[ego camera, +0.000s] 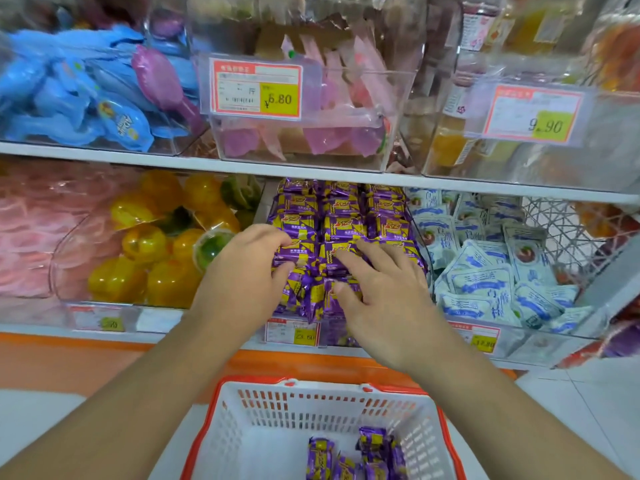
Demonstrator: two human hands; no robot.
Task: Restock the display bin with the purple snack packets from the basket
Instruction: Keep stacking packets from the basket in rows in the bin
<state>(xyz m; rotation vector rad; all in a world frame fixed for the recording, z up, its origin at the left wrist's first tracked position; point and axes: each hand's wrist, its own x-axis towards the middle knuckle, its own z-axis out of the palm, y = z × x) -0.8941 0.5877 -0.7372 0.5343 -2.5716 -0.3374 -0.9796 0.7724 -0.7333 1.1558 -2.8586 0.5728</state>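
Nearest, a white basket [263,424] with an orange rim sits low in the view, and a few purple packets [360,459] lie in its bottom right corner. Past its rim both forearms reach forward to the lower shelf. Straight ahead is the clear bin [332,336], packed with packets [343,223] in purple and yellow wrappers, laid in rows at the back and jumbled toward the front. A price tag [292,332] is fixed to its front wall.

The left hand [242,271] rests on the left side of the pile, its fingers curled down over a packet (whether they truly grip it cannot be told). The right hand [381,292] lies flat on the right side of the pile, fingers spread and nearly straight, pressing on the packets and holding none.

Left of the bin, another clear bin holds yellow jelly cups [152,251]; right of it lie white-and-blue sachets [491,268].

Farther up, the shelf above carries blue packs [76,91] at the left, pink jellies [322,133] behind a tag reading 6.80 [256,90], and a tag reading 9.90 [535,112] at the right.
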